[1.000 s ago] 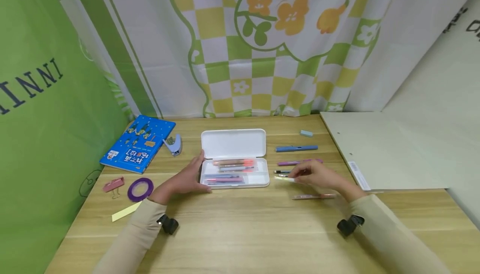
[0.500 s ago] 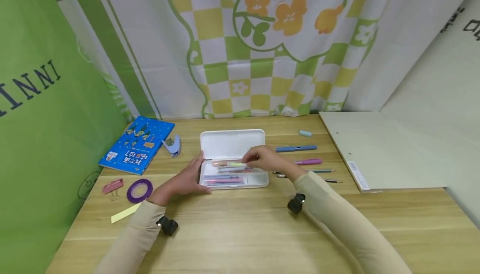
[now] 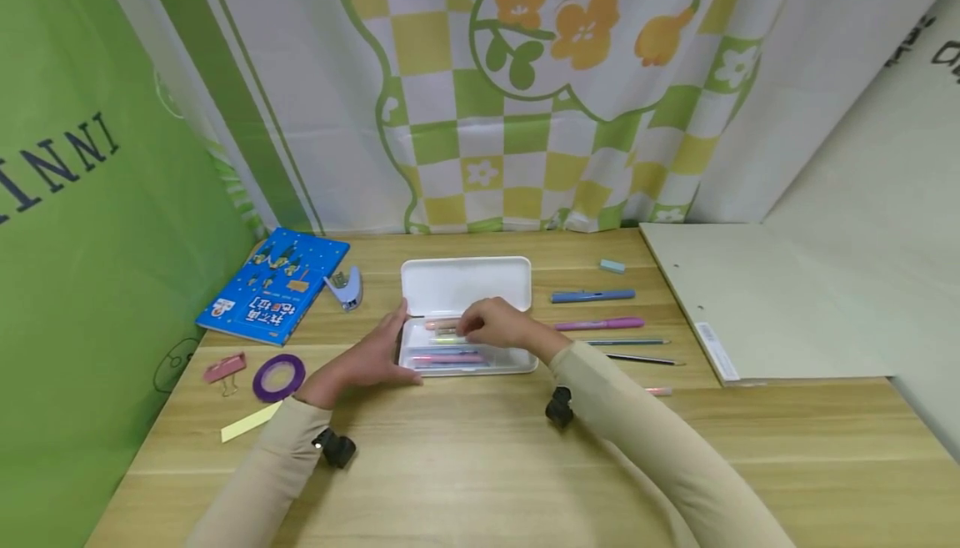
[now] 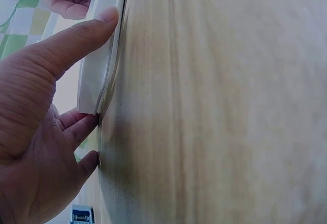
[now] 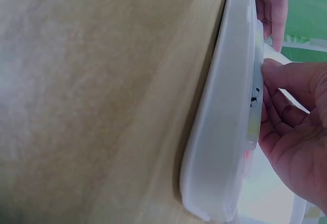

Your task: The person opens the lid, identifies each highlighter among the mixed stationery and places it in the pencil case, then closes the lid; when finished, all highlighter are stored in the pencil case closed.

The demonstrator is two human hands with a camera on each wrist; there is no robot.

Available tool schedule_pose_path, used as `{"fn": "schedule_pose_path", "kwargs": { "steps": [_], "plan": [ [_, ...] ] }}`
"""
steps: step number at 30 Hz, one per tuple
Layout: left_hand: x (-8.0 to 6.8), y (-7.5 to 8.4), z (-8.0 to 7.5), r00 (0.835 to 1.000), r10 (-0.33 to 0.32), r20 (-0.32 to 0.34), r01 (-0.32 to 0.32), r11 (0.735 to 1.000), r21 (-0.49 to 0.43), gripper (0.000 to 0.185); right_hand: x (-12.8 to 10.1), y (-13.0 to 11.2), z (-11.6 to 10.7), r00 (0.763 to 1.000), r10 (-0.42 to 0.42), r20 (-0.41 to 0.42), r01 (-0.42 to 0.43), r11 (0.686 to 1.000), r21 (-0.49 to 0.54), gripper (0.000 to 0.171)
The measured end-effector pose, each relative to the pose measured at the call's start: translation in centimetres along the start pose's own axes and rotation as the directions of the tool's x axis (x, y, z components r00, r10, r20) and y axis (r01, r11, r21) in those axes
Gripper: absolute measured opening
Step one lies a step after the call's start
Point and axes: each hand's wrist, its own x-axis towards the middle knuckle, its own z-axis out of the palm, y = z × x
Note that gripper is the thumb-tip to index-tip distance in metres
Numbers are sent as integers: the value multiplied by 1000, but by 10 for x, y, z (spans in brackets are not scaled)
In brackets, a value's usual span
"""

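An open white pencil case [image 3: 516, 361] lies mid-table, its lid [image 3: 465, 283] tipped back. Several pens [image 3: 450, 359] fill its compartments. My left hand [image 3: 372, 354] grips the case's left end; the left wrist view shows the thumb [image 4: 87, 38] on the front wall and fingers round the corner. Inside the rear compartment, my right hand [image 3: 497, 323] pinches a translucent highlighter [image 3: 448, 340] with yellow on it. In the right wrist view, this highlighter [image 5: 256, 101] lies along the case's rim between thumb and fingers. The right hand hides part of the rear compartment.
Right of the case lie a blue pen [image 3: 592, 296], a purple pen [image 3: 600, 324], two pencils [image 3: 630, 342], a pinkish pen [image 3: 658, 391] and an eraser [image 3: 612, 266]. Leftward are a blue book [image 3: 277, 285], stapler [image 3: 346, 289], binder clip [image 3: 225, 368], purple tape roll [image 3: 262, 381] and yellow strip [image 3: 250, 423].
My right hand has carried the highlighter from the table on the right leftward into the case's rear compartment, beside the other pens. The left hand has stayed on the case's left end.
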Motion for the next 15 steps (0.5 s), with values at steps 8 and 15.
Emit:
{"fn": "schedule_pose_path", "kwargs": {
  "steps": [8, 15],
  "plan": [
    [0, -1, 1, 1000, 0, 0, 0, 1000, 2, 130, -16, 7, -11, 997, 41, -63, -30, 986, 162, 12],
    [0, -2, 0, 1000, -29, 10, 29, 1000, 10, 131, -57, 13, -37, 990, 134, -33, -116, 938, 326, 19]
  ]
}}
